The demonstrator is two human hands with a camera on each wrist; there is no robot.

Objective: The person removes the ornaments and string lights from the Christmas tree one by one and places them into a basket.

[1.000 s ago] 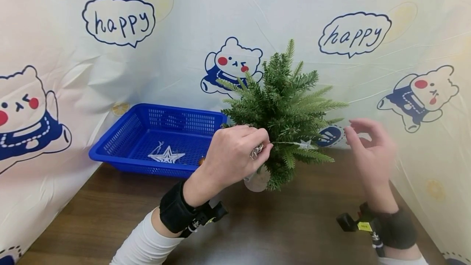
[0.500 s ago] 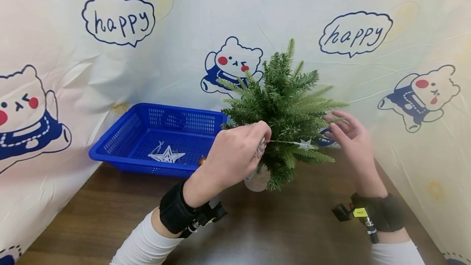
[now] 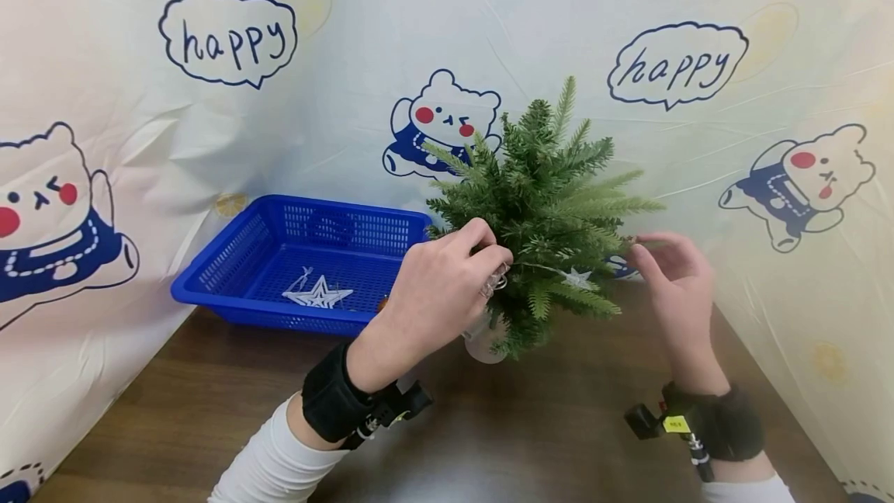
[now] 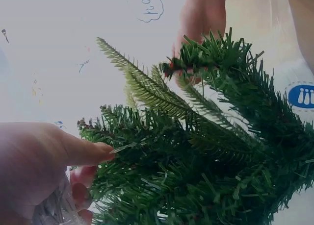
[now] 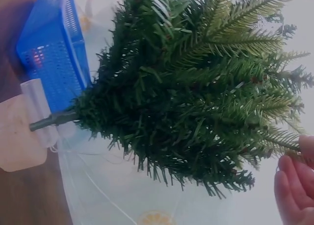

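A small artificial Christmas tree (image 3: 552, 177) stands between the two hands. My left hand (image 3: 440, 278) holds a bunched string of fairy lights (image 3: 496, 282) at the tree's lower left. From its fingertips a thin clear wire runs across the front branches to a clear star (image 3: 577, 279). In the left wrist view, the thumb and a finger pinch this wire (image 4: 126, 148) against the needles. At the tree's right side, my right hand (image 3: 677, 270) pinches the tip of a branch (image 5: 284, 142) between thumb and fingers.
Left of the tree sits a blue plastic basket (image 3: 286, 318) holding a white star ornament (image 3: 317, 295) and a small orange ball (image 3: 382, 303), partly behind the left wrist. The tree's pale round base (image 3: 486, 344) stands on the brown wooden table (image 3: 545, 425). A printed cloth hangs behind.
My right hand has come leftward to the tree and now pinches a branch tip. The tree's top has tilted slightly right. My left hand has stayed nearly in place with the lights.
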